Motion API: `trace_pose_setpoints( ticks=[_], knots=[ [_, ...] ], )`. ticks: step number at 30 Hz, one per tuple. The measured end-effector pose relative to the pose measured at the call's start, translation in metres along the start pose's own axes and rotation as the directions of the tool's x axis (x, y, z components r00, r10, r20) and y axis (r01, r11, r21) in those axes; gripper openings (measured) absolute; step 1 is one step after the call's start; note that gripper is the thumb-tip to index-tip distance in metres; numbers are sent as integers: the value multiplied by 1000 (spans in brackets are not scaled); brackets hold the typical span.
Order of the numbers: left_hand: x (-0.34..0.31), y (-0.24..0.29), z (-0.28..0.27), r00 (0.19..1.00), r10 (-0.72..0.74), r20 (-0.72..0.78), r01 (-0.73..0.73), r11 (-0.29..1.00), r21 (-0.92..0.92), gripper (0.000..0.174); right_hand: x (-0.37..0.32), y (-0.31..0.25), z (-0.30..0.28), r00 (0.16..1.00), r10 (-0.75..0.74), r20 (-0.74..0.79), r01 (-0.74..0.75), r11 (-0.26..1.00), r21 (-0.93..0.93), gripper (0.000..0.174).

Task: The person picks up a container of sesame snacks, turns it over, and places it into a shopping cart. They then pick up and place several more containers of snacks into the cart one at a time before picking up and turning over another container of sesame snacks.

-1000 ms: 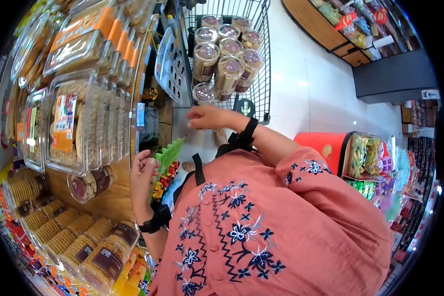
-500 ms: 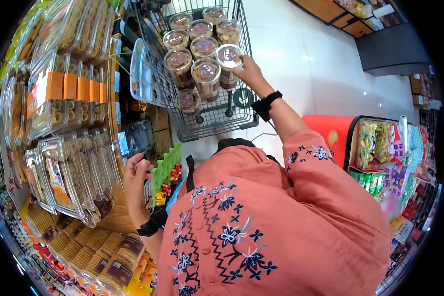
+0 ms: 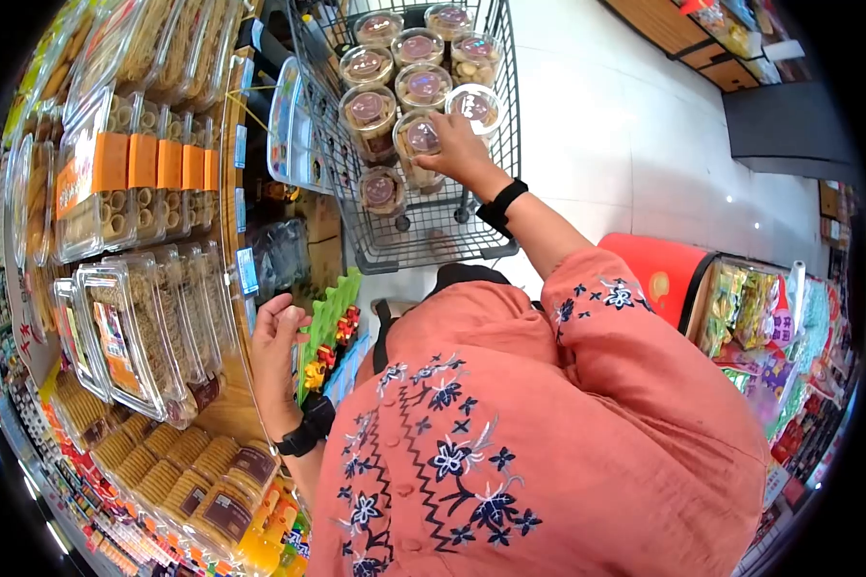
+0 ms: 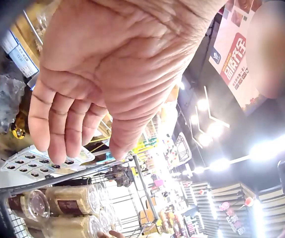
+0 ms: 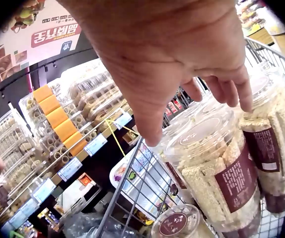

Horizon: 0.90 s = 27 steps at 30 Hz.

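Observation:
Several clear plastic canisters with round lids stand upright in the wire cart. My right hand (image 3: 467, 159) is over the lid of a front canister (image 3: 417, 140). In the right wrist view the thumb and fingers of that hand (image 5: 167, 59) spread above a canister (image 5: 222, 173) with a maroon label; contact is hard to tell. A shorter canister (image 3: 382, 191) stands at the cart's near left. My left hand (image 3: 279, 351) is raised beside the shelf, holding nothing; the left wrist view shows its palm (image 4: 117, 64) with the fingers relaxed.
Shelves on the left hold clear snack boxes (image 3: 130, 337) and packs of round biscuits (image 3: 212, 481). A blue-white crate (image 3: 293, 125) hangs between shelf and cart (image 3: 443, 252). Green trim (image 3: 332, 313) lies beside the left hand. A red display (image 3: 649, 269) is at the right.
My right hand reached from the cart's near end to the right front canister, then moved left over the neighbouring lid. The left hand stays raised by the shelf. The cart's place in view has shifted.

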<state>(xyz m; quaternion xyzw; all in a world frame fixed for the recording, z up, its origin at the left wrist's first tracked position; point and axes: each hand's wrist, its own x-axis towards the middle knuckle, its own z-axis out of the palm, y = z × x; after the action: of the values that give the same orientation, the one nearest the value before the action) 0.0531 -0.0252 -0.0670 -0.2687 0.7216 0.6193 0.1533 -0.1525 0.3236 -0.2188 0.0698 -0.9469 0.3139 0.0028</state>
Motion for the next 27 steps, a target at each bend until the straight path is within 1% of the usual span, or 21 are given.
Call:
trace_pose_setpoints(
  ticks=[2,3,6,9,13,16,19,23,26,27],
  knots=[
    [0,-7,-4,1000,-3,-10,3,1000,0,38,3,1,5,999,-33,-2,33,998,-48,79],
    [1,-9,-6,1000,-2,-13,2,1000,0,39,6,2,9,998,-53,-19,53,998,-44,82],
    [-2,-9,-6,1000,-12,-28,13,1000,24,39,9,5,16,999,-49,-14,48,993,-107,85],
    [-4,-10,-5,999,-32,-32,32,999,-6,40,11,10,23,991,-129,-33,123,980,-155,88],
    [-4,-10,-4,999,-41,-28,41,999,-2,43,18,9,29,987,-158,-27,147,959,-241,92],
    [-3,-9,-1,999,-45,-19,46,999,11,44,22,-2,24,996,-53,77,70,970,-233,95],
    [-4,-11,-1,999,-45,-2,45,999,11,46,27,1,32,991,-121,56,132,948,-289,96],
    [-3,-18,0,999,-48,3,48,999,1,48,27,3,41,989,-144,21,141,918,-371,95],
    [-4,-17,2,998,-56,3,56,998,8,48,29,-5,35,994,-50,102,85,924,-372,94],
    [-4,-17,2,998,-60,4,60,998,11,48,29,-6,35,993,-49,110,87,920,-382,94]
  ],
)
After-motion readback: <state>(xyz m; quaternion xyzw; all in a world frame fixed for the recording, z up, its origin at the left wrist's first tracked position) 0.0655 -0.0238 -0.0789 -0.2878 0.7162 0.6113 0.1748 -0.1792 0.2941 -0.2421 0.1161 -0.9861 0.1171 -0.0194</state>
